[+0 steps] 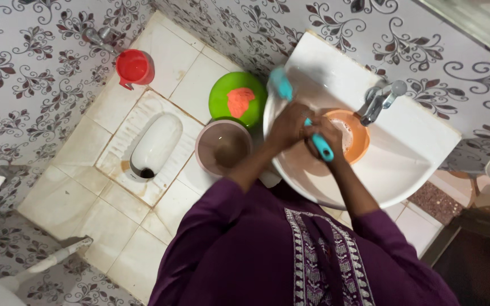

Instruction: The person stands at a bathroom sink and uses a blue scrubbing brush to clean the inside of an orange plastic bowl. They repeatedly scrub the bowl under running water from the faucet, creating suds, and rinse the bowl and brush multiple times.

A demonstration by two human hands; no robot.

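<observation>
Head view: both hands [307,131] grasp a teal brush [320,145], apparently, beside the orange bowl [354,131].

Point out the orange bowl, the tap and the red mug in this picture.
orange bowl [356,131]: head view, on its inner right side in the sink.
tap [376,103]: head view, on the metal spout.
red mug [134,66]: head view, on its open top.

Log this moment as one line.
left hand: on brush | right hand: grips teal brush | orange bowl in sink under tap
</observation>
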